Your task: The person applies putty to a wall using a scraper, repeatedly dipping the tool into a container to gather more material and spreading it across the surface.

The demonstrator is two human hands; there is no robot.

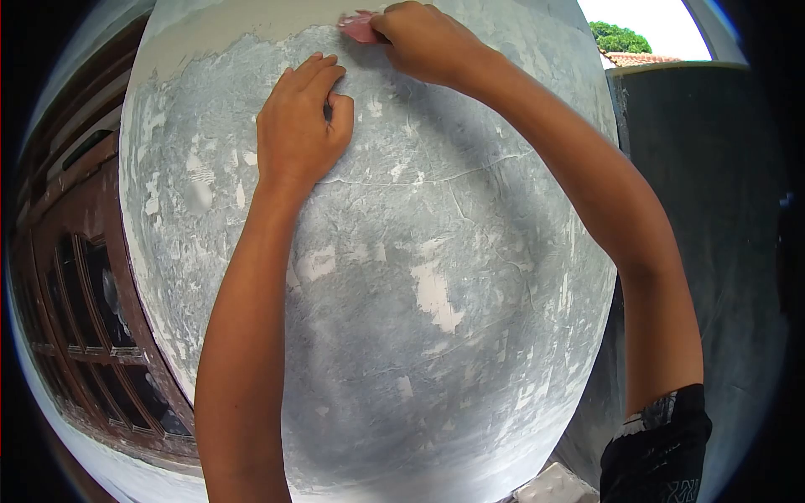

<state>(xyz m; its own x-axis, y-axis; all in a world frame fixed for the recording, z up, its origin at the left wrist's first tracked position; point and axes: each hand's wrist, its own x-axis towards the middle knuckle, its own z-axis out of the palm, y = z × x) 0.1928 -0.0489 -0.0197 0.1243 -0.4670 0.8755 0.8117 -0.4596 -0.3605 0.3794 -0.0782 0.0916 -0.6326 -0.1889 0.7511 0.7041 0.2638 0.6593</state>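
In front of me stands a grey plastered wall (394, 226) with cream patches and hairline cracks. My right hand (428, 42) is closed around a small pink scraper (359, 28), its whitish-smeared end right at the wall near the top. There the smoother beige coat meets the rough grey along a ragged edge. Lower and to the left, my left hand (302, 126) lies flat against the wall, fingers pointing up and thumb spread, holding nothing.
A brown wooden frame with slatted panes (88, 293) runs along the left side. To the right is a dark wall (704, 210), with a tiled roof (641, 59) and a tree (619, 38) beyond it. A pale, plaster-smeared block (555, 486) sits at the bottom right.
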